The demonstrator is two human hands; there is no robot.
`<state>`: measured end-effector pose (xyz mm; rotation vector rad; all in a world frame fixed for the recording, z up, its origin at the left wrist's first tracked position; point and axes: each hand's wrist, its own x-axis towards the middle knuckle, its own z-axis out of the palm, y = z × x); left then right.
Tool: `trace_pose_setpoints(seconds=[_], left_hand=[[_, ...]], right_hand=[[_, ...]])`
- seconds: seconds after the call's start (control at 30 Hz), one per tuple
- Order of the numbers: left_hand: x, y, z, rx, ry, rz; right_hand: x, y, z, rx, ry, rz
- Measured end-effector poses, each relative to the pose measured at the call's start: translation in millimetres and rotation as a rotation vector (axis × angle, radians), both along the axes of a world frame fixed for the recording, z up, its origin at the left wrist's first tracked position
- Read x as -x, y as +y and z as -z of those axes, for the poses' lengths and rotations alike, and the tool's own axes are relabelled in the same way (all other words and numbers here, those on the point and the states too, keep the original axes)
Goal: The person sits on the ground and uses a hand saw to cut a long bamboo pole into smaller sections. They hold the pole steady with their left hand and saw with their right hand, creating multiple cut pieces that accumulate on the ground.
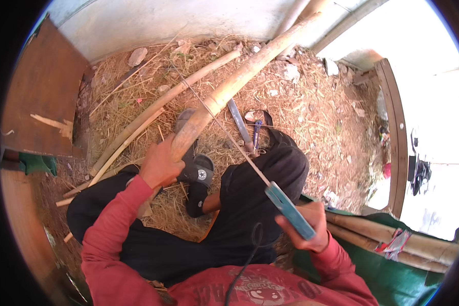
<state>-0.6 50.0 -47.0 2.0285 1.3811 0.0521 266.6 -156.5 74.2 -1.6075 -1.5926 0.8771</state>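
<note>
A thick bamboo pole [250, 71] slants from my lap side up toward the far wall. My left hand [162, 164] is wrapped round its near end. In my right hand [311, 227] is the blue-green handle of a handsaw [289, 210], with the fingers closed on it. The saw's long thin blade shows almost edge-on and crosses over the pole just beyond my left hand. I cannot tell whether its teeth have cut into the bamboo. Between my legs and the pole lie a long-bladed knife [239, 121] and a small blue-handled tool [257, 133].
Thinner bamboo poles [163, 104] lie on the straw-strewn ground [316, 127] to the left. A brown wooden board [43, 97] stands at the left, and a pale wall [163, 23] behind. Bamboo rails [372, 229] with green sheeting [372, 275] run at the right.
</note>
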Motion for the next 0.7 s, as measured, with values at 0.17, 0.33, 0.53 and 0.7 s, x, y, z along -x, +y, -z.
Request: trace_pose_setpoints(seconds=[0.17, 0.33, 0.53, 0.7], left_hand=[[-2.2, 5.4, -17.0, 0.014, -0.061, 0.040], [-0.2, 3.5, -3.5, 0.158, -0.166, 0.046], [8.0, 9.0, 8.2, 0.192, -0.182, 0.034], [1.6, 2.7, -10.2, 0.212, -0.142, 0.036]], right_hand=[[8.9, 26.1, 23.6, -0.034, 0.078, 0.020], [12.4, 46.1, 14.9, 0.022, 0.031, -0.002], [-6.9, -46.9, 9.6, 0.092, -0.013, 0.040], [3.4, -1.2, 37.0, -0.085, -0.047, 0.047]])
